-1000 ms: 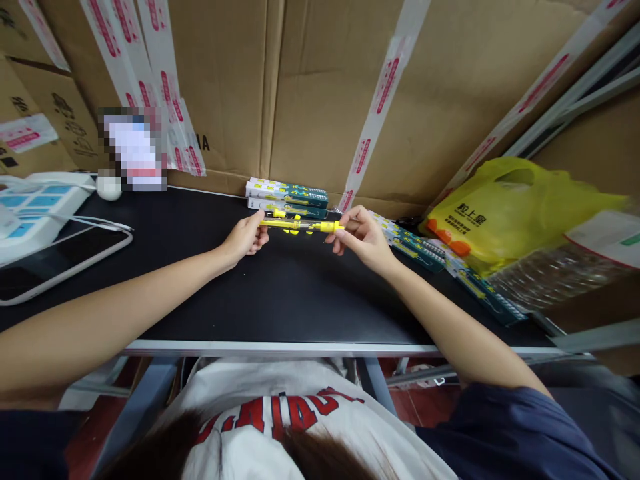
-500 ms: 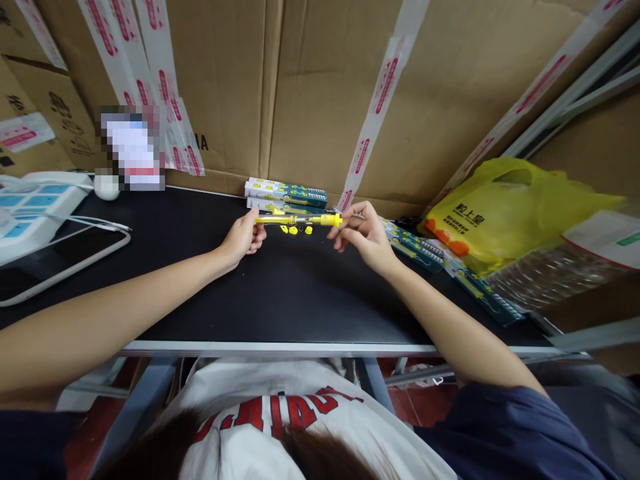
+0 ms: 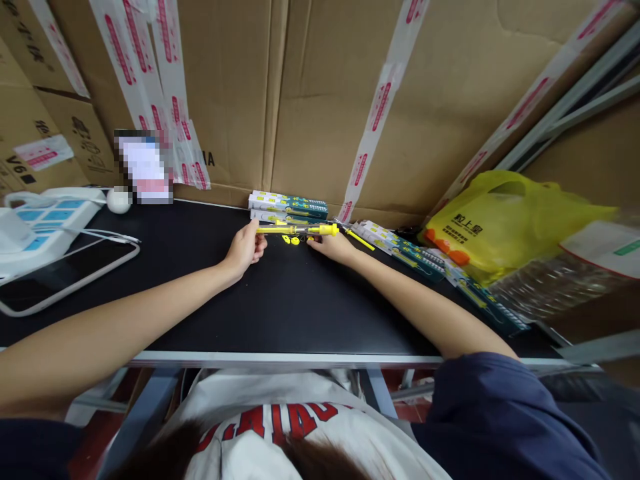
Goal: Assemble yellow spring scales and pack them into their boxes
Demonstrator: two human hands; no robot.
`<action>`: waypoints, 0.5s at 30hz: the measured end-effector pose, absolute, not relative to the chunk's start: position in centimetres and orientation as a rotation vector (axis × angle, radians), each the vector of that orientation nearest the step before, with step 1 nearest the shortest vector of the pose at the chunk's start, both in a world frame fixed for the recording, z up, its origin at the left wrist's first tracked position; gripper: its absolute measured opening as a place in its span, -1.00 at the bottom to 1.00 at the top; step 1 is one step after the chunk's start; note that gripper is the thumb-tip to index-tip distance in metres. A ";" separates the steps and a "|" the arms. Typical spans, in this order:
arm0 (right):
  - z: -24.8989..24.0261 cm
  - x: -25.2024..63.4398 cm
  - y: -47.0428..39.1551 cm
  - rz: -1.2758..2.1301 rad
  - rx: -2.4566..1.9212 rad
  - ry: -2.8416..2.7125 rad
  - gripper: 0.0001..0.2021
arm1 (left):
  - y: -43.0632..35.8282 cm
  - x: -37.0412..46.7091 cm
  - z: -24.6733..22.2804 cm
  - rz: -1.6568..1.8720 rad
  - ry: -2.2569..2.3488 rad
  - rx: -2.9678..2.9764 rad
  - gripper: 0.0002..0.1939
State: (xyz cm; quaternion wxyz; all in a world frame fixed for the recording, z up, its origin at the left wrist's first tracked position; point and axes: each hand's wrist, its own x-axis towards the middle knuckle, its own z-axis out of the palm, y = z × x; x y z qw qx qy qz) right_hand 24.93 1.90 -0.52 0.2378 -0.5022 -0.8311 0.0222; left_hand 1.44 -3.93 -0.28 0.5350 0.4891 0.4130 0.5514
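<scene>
My left hand is closed around the left end of a slim yellow, partly clear pen-shaped tool. It holds the tool level above the black table, and a short metal section shows along it. My right hand is low behind the tool's right end, its fingertips pinched at a small yellow piece. The tool partly covers these fingers. More small yellow pieces lie just left of them. Beyond my right wrist rests another thin yellow rod with a metal end.
Printed narrow boxes lie at the back, and more boxes run along the right. A yellow plastic bag stands far right. On the left are a power strip and a tablet. Cardboard walls close off the back.
My right hand has let go of the tool's right end and dropped to the small yellow pieces. My left hand still holds the tool. The camera view has shifted slightly.
</scene>
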 end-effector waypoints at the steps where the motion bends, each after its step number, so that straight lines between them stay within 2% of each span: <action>1: -0.6 25.1 1.9 0.104 -1.355 -2.265 -0.91 | -3.9 1.5 -0.2 1.320 0.993 1.166 -0.61; 8: 0.5 28.4 -2.0 0.763 -1.010 -1.815 -0.70 | -3.7 1.1 0.2 1.362 1.074 1.256 -0.62; 15: 2.7 28.2 -4.8 0.864 -0.818 -1.728 -0.67 | -3.8 1.1 0.2 1.377 1.113 1.292 -0.62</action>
